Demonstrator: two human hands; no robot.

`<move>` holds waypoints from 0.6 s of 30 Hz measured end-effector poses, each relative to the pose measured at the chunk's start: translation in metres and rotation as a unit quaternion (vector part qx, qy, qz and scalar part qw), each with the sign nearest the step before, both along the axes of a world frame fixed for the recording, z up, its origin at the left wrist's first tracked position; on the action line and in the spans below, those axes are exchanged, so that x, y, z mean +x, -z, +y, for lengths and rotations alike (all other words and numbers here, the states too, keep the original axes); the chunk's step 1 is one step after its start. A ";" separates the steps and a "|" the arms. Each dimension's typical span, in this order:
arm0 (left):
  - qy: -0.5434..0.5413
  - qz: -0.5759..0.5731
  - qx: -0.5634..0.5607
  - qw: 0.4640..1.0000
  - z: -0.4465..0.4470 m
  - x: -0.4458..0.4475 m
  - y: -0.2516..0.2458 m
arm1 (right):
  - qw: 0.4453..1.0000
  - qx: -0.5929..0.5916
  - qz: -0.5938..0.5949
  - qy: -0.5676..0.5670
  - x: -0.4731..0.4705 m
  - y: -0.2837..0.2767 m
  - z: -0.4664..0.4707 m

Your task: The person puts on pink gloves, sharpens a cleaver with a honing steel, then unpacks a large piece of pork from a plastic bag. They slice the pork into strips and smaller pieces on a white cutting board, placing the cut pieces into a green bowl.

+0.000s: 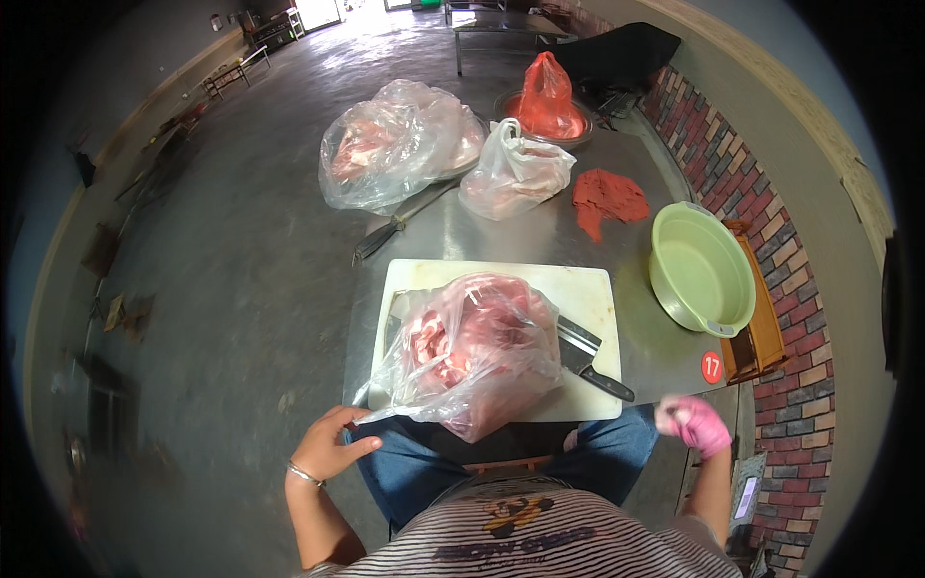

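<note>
A clear plastic bag of raw meat (480,347) lies on a white cutting board (426,271) and hangs slightly over its near edge. My left hand (338,442) is at the bag's lower left corner; its fingertips touch the plastic, with the thumb apart. A cleaver (578,347) and a black-handled knife (607,383) rest on the board, partly hidden by the bag. My right hand (679,419), blurred, with pink material around the wrist and palm, is off the table's near right edge with its fingers curled; whether it holds anything cannot be told.
On the metal table (462,242) are a sharpening steel (397,227), a large bag of meat (397,144), a white bag (517,173), a red bag (547,101) in a metal bowl, a crumpled red cloth or bag (608,199) and a green basin (701,267). A brick-patterned wall (795,311) stands right.
</note>
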State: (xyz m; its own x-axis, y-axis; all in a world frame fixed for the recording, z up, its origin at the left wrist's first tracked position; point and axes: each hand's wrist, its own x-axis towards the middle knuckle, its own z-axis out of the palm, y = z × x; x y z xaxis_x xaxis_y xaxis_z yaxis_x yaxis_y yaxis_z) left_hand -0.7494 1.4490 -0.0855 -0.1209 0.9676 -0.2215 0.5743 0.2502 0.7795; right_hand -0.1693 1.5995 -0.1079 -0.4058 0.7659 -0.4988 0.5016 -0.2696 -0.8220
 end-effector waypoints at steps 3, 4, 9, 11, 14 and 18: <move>-0.027 0.011 0.119 0.992 0.000 0.004 -0.010 | 0.894 0.019 -0.446 -0.021 0.058 0.018 -0.033; -0.044 0.030 0.174 0.983 0.004 0.008 -0.014 | 0.873 0.049 -0.485 0.004 0.057 0.016 -0.033; 0.009 0.085 0.277 0.957 0.041 0.045 -0.035 | 0.767 0.548 -0.333 -0.034 -0.090 -0.023 0.016; 0.065 0.248 0.268 0.929 0.051 0.069 -0.041 | 0.804 0.565 -0.151 -0.109 -0.170 -0.036 0.031; 0.075 0.346 0.218 0.910 0.057 0.093 -0.049 | 0.748 0.625 -0.046 -0.218 -0.263 -0.034 0.039; 0.107 0.166 0.141 0.970 0.054 0.092 -0.059 | 0.722 0.654 -0.002 -0.224 -0.307 -0.017 0.037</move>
